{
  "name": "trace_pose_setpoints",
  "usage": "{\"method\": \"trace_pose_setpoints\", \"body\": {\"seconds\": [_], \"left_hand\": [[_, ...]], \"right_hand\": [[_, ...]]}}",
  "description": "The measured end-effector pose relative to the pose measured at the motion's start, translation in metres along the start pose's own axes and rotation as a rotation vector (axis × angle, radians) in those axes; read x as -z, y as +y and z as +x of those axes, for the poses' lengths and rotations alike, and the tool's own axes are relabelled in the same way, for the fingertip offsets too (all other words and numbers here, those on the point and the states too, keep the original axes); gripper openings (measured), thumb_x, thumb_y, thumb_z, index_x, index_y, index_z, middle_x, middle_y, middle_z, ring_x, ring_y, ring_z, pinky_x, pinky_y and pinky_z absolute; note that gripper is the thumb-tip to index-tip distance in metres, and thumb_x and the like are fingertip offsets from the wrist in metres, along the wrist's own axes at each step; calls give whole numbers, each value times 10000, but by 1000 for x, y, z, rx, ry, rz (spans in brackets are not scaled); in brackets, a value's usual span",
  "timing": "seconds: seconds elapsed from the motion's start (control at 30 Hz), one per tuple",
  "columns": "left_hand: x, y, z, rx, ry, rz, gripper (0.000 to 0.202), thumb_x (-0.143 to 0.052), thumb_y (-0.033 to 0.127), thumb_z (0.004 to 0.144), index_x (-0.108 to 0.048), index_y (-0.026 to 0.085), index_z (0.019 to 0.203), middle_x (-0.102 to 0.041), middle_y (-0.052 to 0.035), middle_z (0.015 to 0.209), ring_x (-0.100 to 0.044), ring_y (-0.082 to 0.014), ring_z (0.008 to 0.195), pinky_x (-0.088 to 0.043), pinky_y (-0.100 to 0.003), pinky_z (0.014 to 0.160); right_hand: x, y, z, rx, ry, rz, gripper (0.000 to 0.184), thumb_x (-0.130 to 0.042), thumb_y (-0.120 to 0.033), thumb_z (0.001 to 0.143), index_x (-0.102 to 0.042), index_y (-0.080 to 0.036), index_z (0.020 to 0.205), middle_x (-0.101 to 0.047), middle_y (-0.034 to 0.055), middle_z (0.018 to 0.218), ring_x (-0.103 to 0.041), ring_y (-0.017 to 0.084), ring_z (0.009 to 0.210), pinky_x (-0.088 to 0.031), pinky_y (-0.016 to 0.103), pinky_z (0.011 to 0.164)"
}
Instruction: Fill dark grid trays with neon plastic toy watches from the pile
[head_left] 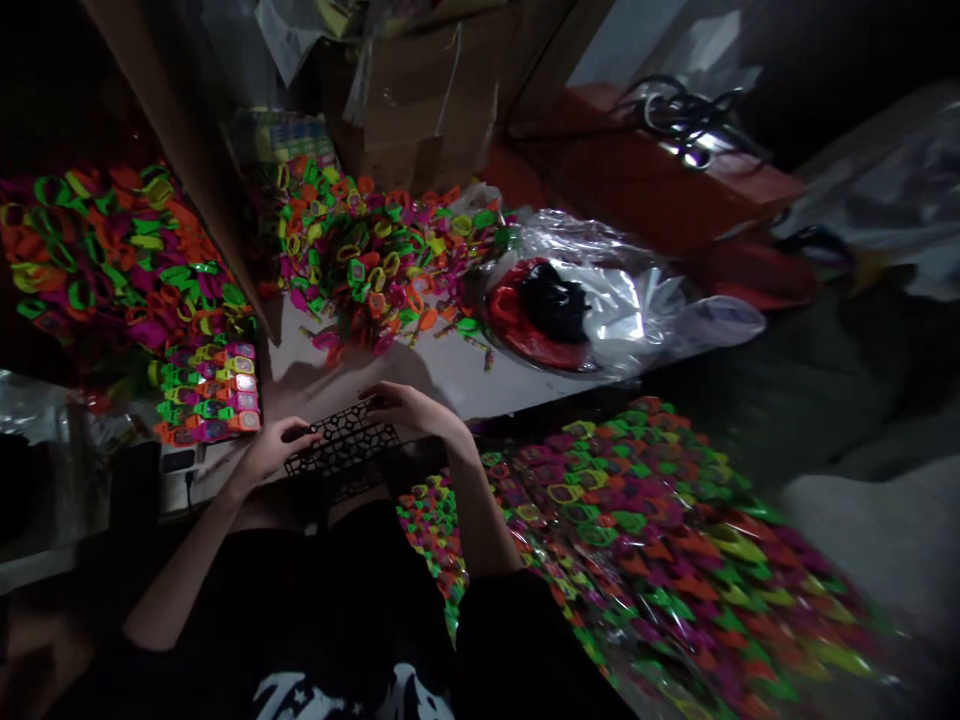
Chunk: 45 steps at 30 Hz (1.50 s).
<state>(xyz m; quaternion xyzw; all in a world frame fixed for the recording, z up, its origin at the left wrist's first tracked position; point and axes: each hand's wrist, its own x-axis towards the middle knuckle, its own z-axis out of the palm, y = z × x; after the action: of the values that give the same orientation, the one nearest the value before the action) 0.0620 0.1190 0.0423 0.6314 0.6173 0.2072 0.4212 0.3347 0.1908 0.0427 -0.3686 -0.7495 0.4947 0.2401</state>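
Observation:
A black lattice panel (349, 445) with rows of cut-out openings lies at the table's near edge, close to my body. My left hand (268, 452) grips its left end, thumb and fingers closing on the edge. At the upper right of the panel, my right hand (412, 408) holds on with bent fingers; its fingertips are dim. Beyond both hands spreads a loose heap of neon toy watches (375, 250) in green, orange, pink and yellow. Left of my left hand stands a neat stack of toy watches (210, 395) in rows.
A cardboard divider (187, 150) separates another pile of watches (112, 250) on the left. Clear plastic bags (630, 300) surround a red bowl (517, 320) holding something black. Bagged watches (660, 540) fill the lower right. A cardboard box (427, 100) and red case (675, 180) stand behind.

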Motion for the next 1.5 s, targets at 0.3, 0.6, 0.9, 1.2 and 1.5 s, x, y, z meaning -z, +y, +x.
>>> {"method": "trace_pose_setpoints", "body": {"seconds": [0.3, 0.6, 0.9, 1.2, 1.5], "left_hand": [[-40, -79, 50, -242, 454, 268, 453, -542, 441, 883, -537, 164, 1240, -603, -160, 1266, -530, -268, 1246, -409, -446, 1072], [-63, -108, 56, -403, 501, 449, 374, -509, 465, 917, -628, 260, 1206, -559, -95, 1356, -488, -280, 1292, -413, -466, 1076], [-55, -113, 70, -388, 571, 345, 326, -525, 448, 922, -662, 261, 1151, -678, -54, 1208, -608, -240, 1133, -449, -417, 1003], [-57, -106, 67, -411, 617, 280, 283, -533, 412, 926, -680, 236, 1091, -708, -55, 1142, -636, -222, 1092, -478, -408, 977], [-64, -106, 51, -418, 598, 298, 388, -496, 322, 913, -560, 202, 1276, -593, -100, 1326, -513, -248, 1277, -410, -465, 1092]], "right_hand": [[41, 161, -14, -274, 1060, -260, 364, -442, -326, 852, -584, -108, 1106, -632, 171, 1108, -590, 235, 1037, -477, 449, 954], [72, 204, -7, -454, 1223, -690, 357, -440, -300, 864, -559, -88, 1126, -575, 225, 1179, -521, 303, 1114, -401, 506, 1007], [51, 175, 10, -188, 1064, -663, 312, -405, -257, 893, -569, -98, 1105, -556, 188, 1146, -494, 255, 1113, -409, 452, 995], [57, 136, 73, -671, 944, -614, 492, -372, -374, 969, -457, -156, 1401, -525, 208, 1246, -584, 282, 1044, -477, 412, 843], [50, 133, 64, -753, 815, -520, 334, -461, -295, 910, -628, -122, 1141, -674, 161, 975, -644, 220, 820, -462, 333, 764]]}}
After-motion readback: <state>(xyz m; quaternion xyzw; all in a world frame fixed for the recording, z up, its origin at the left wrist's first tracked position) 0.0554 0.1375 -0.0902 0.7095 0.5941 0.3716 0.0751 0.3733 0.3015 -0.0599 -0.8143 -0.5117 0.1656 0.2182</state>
